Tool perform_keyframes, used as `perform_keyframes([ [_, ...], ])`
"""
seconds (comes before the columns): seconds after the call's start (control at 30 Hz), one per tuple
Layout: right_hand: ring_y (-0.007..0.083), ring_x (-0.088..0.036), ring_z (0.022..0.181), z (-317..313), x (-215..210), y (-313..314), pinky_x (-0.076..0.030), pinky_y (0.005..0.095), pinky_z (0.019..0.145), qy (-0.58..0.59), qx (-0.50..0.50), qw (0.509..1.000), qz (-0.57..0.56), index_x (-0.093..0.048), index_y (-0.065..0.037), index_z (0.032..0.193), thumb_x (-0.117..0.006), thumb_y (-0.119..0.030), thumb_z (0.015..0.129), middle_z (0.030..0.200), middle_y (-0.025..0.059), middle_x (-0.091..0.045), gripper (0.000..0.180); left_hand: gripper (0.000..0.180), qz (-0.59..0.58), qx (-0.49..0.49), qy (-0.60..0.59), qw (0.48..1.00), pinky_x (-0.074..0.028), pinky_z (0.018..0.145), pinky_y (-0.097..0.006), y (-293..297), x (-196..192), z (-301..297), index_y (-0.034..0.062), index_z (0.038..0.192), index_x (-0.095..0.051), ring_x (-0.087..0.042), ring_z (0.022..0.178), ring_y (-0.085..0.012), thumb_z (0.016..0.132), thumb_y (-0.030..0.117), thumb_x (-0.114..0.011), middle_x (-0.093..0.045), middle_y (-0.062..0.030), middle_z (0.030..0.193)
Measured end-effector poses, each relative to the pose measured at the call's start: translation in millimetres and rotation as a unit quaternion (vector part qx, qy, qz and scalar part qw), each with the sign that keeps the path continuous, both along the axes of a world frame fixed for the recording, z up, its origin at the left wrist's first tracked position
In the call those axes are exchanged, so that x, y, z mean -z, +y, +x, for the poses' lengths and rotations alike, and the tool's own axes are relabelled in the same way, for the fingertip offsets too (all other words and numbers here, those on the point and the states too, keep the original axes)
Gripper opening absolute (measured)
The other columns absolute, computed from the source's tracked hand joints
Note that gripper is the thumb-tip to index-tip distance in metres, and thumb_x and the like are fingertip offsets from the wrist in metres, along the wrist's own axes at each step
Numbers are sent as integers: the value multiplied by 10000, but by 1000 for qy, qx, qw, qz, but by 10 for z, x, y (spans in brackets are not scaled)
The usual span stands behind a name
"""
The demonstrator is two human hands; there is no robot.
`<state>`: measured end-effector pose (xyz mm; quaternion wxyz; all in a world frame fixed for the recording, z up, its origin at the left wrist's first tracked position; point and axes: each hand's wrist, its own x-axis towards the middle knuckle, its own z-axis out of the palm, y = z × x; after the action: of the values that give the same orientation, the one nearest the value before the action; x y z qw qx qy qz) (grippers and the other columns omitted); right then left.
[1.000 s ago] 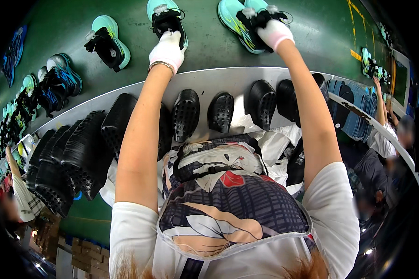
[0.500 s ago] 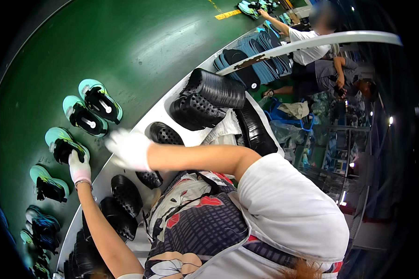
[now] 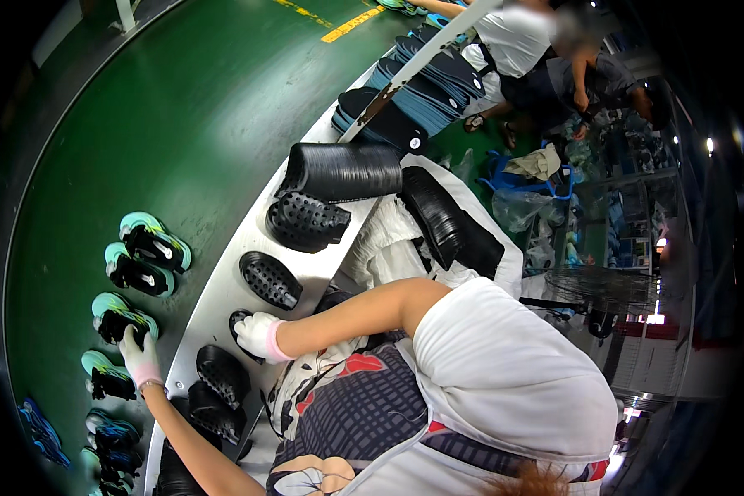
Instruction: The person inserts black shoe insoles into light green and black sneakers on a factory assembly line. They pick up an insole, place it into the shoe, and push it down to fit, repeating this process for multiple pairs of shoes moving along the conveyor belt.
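Glossy green belt [image 3: 182,124]; matt black rubber soles [image 3: 270,279].

The person wears a white short-sleeved shirt, the sleeve loose and ending above the elbow; over the front hangs an apron, dark with a fine grid pattern and large red, cream and white flower shapes; the left hand [image 3: 140,355] is in a white fabric glove with a pink cuff, a thin band just below it on the wrist; the right hand [image 3: 257,335] has the same white glove, pink-cuffed; both forearms are bare.
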<state>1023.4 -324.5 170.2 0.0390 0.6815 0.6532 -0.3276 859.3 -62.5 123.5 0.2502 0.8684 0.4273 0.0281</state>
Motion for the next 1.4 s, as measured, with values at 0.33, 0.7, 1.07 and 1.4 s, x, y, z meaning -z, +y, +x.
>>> perform_keyframes([
  [0.33,344,-574,1002,362,-617,54,-493,404,842,177,141,972,63,-581,22,1033,-716,-312,623,1099,206,-536,546,476,-150,-140,-162,965,-472,879,-320,-888,-633,268,13,1317,-481,-570,1043,-213,925,267,-572,-540,-130,1225],
  [0.7,346,-542,1020,486,-954,151,-465,420,862,349,151,891,249,-540,0,1062,-689,-264,707,1065,161,-548,467,510,-647,-203,-417,605,-461,881,-358,-1318,-1144,678,30,1350,-423,-570,992,-208,972,371,-453,-583,-86,1092],
  [1.07,413,-617,844,392,-911,377,-491,446,777,291,218,926,101,-543,11,1012,-619,-397,800,864,229,-632,466,186,-462,-278,-546,641,-486,713,-305,-1235,-1092,745,87,1078,-526,-557,791,-144,924,178,-578,-579,-30,894],
  [1.4,357,-630,751,94,-923,727,-503,429,667,174,160,963,129,-600,-49,872,-582,-403,838,806,182,-621,356,299,-195,-287,-460,817,-424,706,-265,-933,-663,504,2,906,-620,-514,735,-112,944,288,-543,-592,-7,798],
])
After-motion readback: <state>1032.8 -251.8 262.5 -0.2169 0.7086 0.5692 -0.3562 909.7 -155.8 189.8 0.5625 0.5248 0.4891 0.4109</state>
